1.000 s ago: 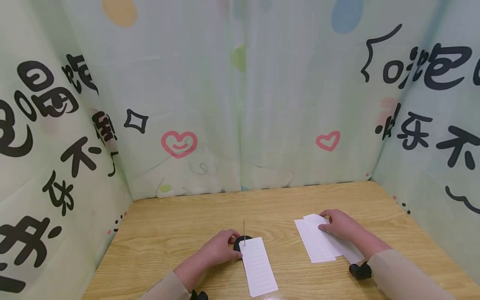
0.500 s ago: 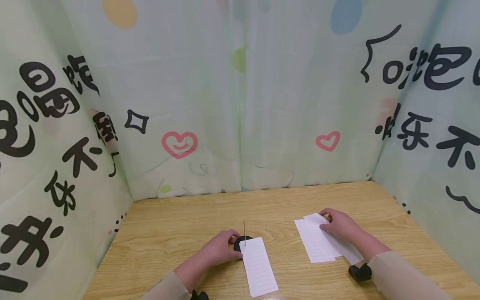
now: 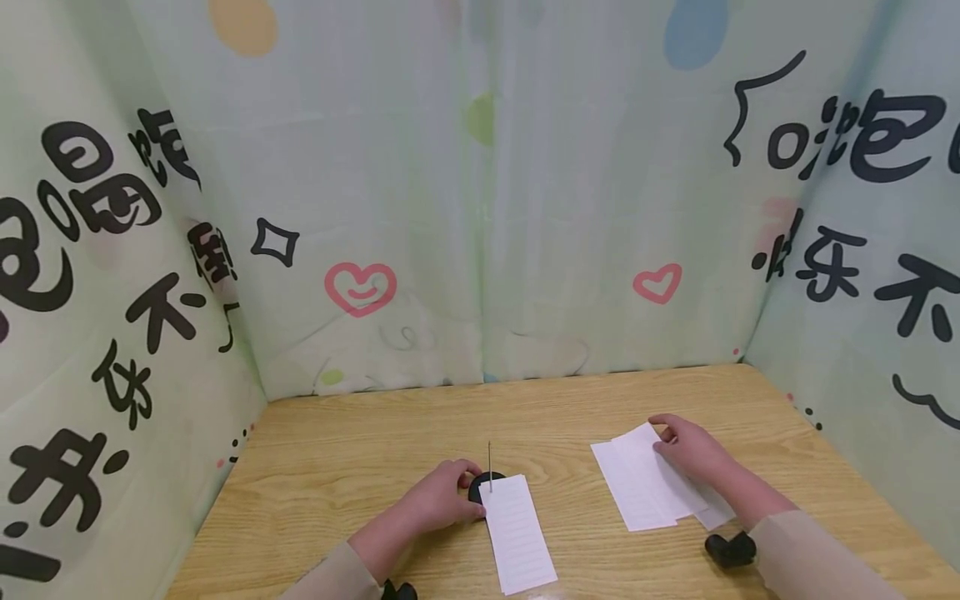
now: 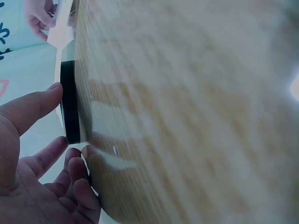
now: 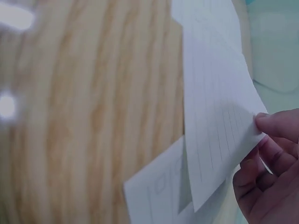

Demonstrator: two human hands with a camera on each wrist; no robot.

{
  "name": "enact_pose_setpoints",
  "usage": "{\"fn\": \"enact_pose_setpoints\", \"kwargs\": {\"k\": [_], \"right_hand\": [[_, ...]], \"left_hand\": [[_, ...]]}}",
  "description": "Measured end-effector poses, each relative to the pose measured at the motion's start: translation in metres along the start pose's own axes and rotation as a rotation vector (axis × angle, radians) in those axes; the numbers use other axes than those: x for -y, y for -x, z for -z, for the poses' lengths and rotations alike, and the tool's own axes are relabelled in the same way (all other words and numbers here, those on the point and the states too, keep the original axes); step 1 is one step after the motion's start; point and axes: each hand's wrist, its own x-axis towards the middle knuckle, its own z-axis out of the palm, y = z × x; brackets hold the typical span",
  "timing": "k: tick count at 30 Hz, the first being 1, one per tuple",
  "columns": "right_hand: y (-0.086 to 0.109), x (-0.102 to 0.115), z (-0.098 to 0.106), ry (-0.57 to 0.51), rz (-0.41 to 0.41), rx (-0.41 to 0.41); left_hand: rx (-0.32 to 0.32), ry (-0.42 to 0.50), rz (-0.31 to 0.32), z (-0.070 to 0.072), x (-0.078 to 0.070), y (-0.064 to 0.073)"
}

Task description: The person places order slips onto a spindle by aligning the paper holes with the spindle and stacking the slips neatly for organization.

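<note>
A paper spike [image 3: 477, 487], with a round black base and a thin upright needle, stands on the table. White lined paper slips [image 3: 519, 537] are on it, lying over the base toward the person. My left hand [image 3: 438, 500] holds the base's left side; in the left wrist view the thumb touches one face of the black base [image 4: 70, 105] and a finger its edge. Farther right, my right hand [image 3: 692, 450] pinches the upper corner of a white lined slip [image 3: 652, 471] between thumb and fingers. More slips lie under it, and in the right wrist view one lower slip [image 5: 156, 196] shows printed boxes.
The wooden table [image 3: 360, 433] ends at a pale curtain [image 3: 450, 317] with hearts and black lettering, which also rises on both sides. Black wrist straps [image 3: 730, 550] sit at the sleeves.
My right hand has moved slightly to the right, and the pinched slip has shifted with it, its upper corner rising a little. The left hand and the spike have stayed put.
</note>
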Motion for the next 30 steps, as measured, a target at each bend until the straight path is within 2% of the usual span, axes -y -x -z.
{"fn": "enact_pose_setpoints", "kwargs": {"k": [5, 10, 25, 30], "right_hand": [[0.001, -0.003, 0.004, -0.016, 0.040, -0.025], [0.003, -0.001, 0.009, -0.059, 0.037, -0.032], [0.014, 0.030, 0.018, -0.153, 0.060, -0.025], [0.016, 0.038, 0.017, -0.217, 0.081, -0.017]], "left_hand": [[-0.003, -0.005, -0.002, 0.000, -0.001, 0.000], [-0.006, -0.010, -0.004, 0.000, -0.002, 0.000], [-0.007, -0.018, -0.002, 0.000, 0.000, -0.001], [-0.008, -0.023, -0.001, 0.000, 0.000, 0.000]]}}
